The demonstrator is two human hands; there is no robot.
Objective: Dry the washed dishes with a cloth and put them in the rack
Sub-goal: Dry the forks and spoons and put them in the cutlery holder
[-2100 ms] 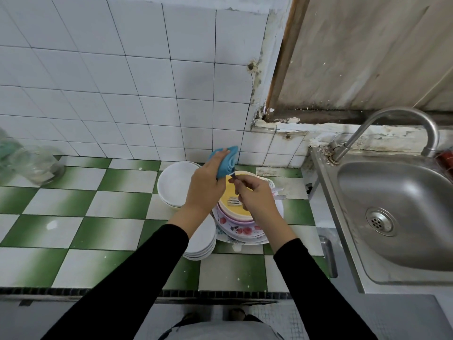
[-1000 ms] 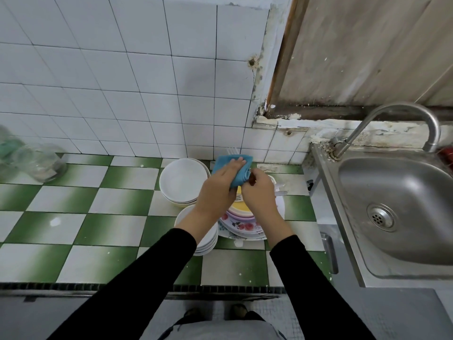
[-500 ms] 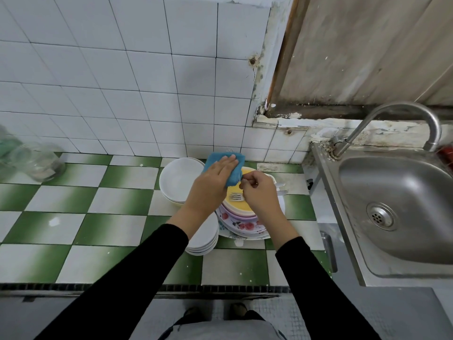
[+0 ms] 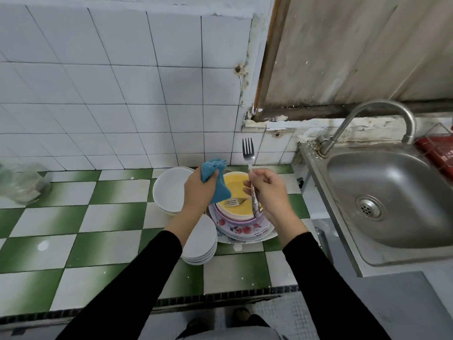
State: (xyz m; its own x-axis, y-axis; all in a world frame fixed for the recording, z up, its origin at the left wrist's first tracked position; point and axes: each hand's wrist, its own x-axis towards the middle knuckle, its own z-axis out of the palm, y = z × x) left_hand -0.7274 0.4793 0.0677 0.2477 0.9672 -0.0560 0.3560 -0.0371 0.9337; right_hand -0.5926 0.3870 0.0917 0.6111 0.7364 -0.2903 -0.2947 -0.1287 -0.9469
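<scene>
My right hand (image 4: 266, 190) holds a metal fork (image 4: 248, 153) upright by its handle, tines up, above a stack of plates (image 4: 241, 227). My left hand (image 4: 199, 190) grips a bunched blue cloth (image 4: 215, 179) just left of the fork, not touching it. The top plate of the stack is yellow (image 4: 235, 190), and a second fork (image 4: 232, 201) lies on it. Lower plates have a floral rim. Two stacks of white bowls stand to the left: one at the back (image 4: 169, 190), one nearer (image 4: 201, 244).
The green and white tiled counter (image 4: 98, 241) runs left, with a clear glass jar (image 4: 24, 184) at its far left. A steel sink (image 4: 392, 197) with a curved tap (image 4: 375, 119) lies to the right. A red rack (image 4: 438, 153) shows at the right edge.
My right hand has lifted the fork upright out of the cloth. The left hand has drawn the cloth down and left, away from the fork.
</scene>
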